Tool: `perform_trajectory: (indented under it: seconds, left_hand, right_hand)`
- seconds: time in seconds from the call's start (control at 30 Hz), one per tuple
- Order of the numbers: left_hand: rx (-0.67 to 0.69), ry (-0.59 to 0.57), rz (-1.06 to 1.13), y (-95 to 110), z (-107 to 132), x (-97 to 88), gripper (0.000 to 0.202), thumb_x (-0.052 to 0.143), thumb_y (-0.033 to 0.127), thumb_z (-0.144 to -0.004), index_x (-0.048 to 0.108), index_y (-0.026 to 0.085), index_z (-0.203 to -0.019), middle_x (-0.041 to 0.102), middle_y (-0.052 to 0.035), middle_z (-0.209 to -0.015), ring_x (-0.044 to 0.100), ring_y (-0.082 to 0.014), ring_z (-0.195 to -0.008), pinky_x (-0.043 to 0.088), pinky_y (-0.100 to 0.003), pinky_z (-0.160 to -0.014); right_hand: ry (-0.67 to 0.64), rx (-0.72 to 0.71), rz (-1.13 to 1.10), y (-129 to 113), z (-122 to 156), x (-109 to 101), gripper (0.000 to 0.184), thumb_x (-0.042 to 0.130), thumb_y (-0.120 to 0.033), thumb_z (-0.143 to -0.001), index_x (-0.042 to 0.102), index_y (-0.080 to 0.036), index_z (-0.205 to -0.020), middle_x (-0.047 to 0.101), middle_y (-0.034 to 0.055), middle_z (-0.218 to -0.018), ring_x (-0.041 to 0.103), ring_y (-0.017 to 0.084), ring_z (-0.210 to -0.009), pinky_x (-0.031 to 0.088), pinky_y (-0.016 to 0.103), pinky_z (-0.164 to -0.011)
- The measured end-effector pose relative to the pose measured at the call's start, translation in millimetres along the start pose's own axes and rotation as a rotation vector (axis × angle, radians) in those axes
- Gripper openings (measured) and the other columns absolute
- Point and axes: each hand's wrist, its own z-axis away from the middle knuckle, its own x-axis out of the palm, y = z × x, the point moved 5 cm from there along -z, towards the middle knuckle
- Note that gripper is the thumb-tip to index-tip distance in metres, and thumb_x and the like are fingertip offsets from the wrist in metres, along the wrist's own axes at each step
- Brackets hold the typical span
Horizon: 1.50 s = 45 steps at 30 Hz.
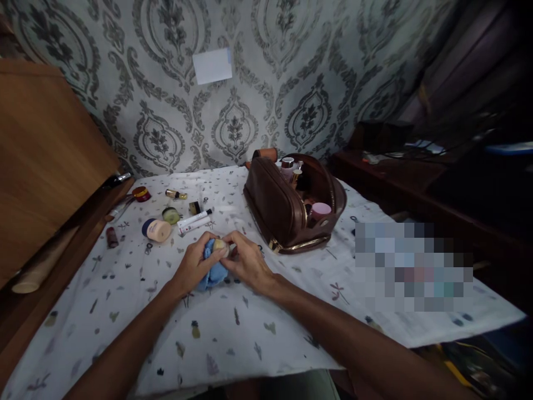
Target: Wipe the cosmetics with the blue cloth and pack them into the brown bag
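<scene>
My left hand (199, 264) is closed round a crumpled blue cloth (216, 274), which hangs below the fingers. A small yellowish item (219, 244) with a pale rounded end sits in the cloth, between both hands; its kind is partly hidden by the fingers. My right hand (249, 263) pinches at the item's right side with thumb and forefinger. Just beyond the hands lie a white tube (195, 221) with a black cap and a beige bottle (158, 230) with a dark blue cap. To the right stands an open brown toiletry bag (272, 203) with cosmetics inside.
On the patterned white cloth (250, 339) lie a green round jar (170, 215), a small black box (194, 208), a gold-and-black tube (175, 194), a red jar (141, 193) and a dark red vial (111, 237). A wooden cabinet (50, 155) borders the left. A blurred patch covers the right.
</scene>
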Motion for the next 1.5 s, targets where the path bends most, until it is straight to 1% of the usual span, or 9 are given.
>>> perform_trajectory:
  seconds: [0.13, 0.4, 0.6, 0.7, 0.83, 1.03, 1.17, 1.33, 1.5]
  left_hand:
    - [0.019, 0.027, 0.044, -5, 2, -1.6, 0.033, 0.054, 0.045, -0.088, 0.052, 0.021, -0.11, 0.06, 0.0017, -0.088, 0.056, -0.0178, -0.082, 0.043, -0.028, -0.075]
    - [0.112, 0.017, 0.03, -2, 2, -6.0, 0.031, 0.051, 0.047, -0.09, 0.056, 0.02, -0.105, 0.061, -0.0002, -0.089, 0.057, -0.0201, -0.088, 0.045, -0.03, -0.079]
    - [0.071, 0.205, 0.087, -2, 6, -11.2, 0.036, 0.044, 0.046, -0.094, 0.049, 0.022, -0.12, 0.06, -0.004, -0.109, 0.057, -0.0201, -0.099, 0.045, -0.031, -0.088]
    - [0.061, 0.2, 0.061, -1, 7, -6.7, 0.043, 0.048, 0.047, -0.092, 0.045, 0.02, -0.125, 0.06, -0.0062, -0.112, 0.059, -0.0211, -0.1, 0.046, -0.033, -0.089]
    - [0.102, 0.153, -0.092, 3, 7, -1.0, 0.042, 0.055, 0.045, -0.09, 0.048, 0.019, -0.122, 0.06, -0.0087, -0.112, 0.059, -0.0246, -0.105, 0.047, -0.037, -0.092]
    - [0.292, 0.135, -0.157, 12, 7, -3.7, 0.035, 0.048, 0.036, -0.096, 0.054, 0.02, -0.127, 0.061, -0.0102, -0.115, 0.057, -0.0246, -0.112, 0.045, -0.037, -0.098]
    - [0.289, 0.143, -0.163, 6, 8, -3.6, 0.036, 0.041, 0.035, -0.098, 0.056, 0.021, -0.127, 0.061, -0.0103, -0.122, 0.057, -0.0247, -0.117, 0.047, -0.036, -0.097]
    - [0.223, 0.166, -0.159, -5, 8, -1.8, 0.039, 0.037, 0.042, -0.097, 0.062, 0.021, -0.119, 0.066, -0.0087, -0.112, 0.063, -0.0239, -0.106, 0.052, -0.035, -0.089]
    - [0.107, 0.195, -0.159, -14, 6, -4.2, 0.047, 0.035, 0.052, -0.095, 0.063, 0.021, -0.118, 0.07, -0.0068, -0.108, 0.066, -0.0256, -0.101, 0.054, -0.036, -0.085]
  right_hand:
    - [0.023, 0.037, -0.081, 3, -4, -2, 0.018, 0.068, -0.024, -0.076, 0.063, -0.02, -0.093, 0.059, 0.0017, -0.091, 0.058, 0.016, -0.083, 0.046, 0.025, -0.068]
    - [-0.154, 0.368, -0.662, 17, -5, 9, 0.039, 0.085, -0.037, -0.062, 0.064, -0.016, -0.087, 0.064, -0.0017, -0.078, 0.058, 0.012, -0.068, 0.046, 0.024, -0.063]
    - [-0.123, 0.538, -1.085, 14, -3, 16, 0.06, 0.089, -0.033, -0.059, 0.065, -0.022, -0.112, 0.069, -0.0022, -0.086, 0.066, 0.012, -0.077, 0.051, 0.029, -0.08]
    - [-0.091, 0.534, -1.181, 15, -5, 17, 0.054, 0.091, -0.033, -0.058, 0.066, -0.019, -0.104, 0.072, -0.0003, -0.088, 0.068, 0.014, -0.083, 0.051, 0.031, -0.087]
    - [-0.06, 0.578, -1.213, 17, -3, 19, 0.044, 0.09, -0.033, -0.06, 0.063, -0.019, -0.091, 0.072, -0.0014, -0.085, 0.067, 0.011, -0.077, 0.051, 0.027, -0.08]
    - [-0.083, 0.574, -1.146, 16, -3, 18, 0.046, 0.086, -0.049, -0.062, 0.058, -0.016, -0.077, 0.066, -0.0024, -0.072, 0.061, 0.009, -0.066, 0.049, 0.024, -0.069]
    - [-0.11, 0.598, -1.017, 21, -2, 19, 0.05, 0.088, -0.052, -0.055, 0.06, -0.016, -0.075, 0.059, -0.0051, -0.061, 0.05, 0.007, -0.053, 0.036, 0.019, -0.05]
    - [-0.167, 0.584, -0.967, 23, 1, 27, 0.064, 0.092, -0.055, -0.038, 0.062, -0.017, -0.08, 0.061, -0.0049, -0.071, 0.055, 0.009, -0.062, 0.042, 0.022, -0.058]
    - [-0.148, 0.406, -0.794, 23, 2, 27, 0.07, 0.092, -0.055, -0.034, 0.06, -0.02, -0.085, 0.06, -0.0064, -0.073, 0.055, 0.01, -0.067, 0.045, 0.025, -0.068]
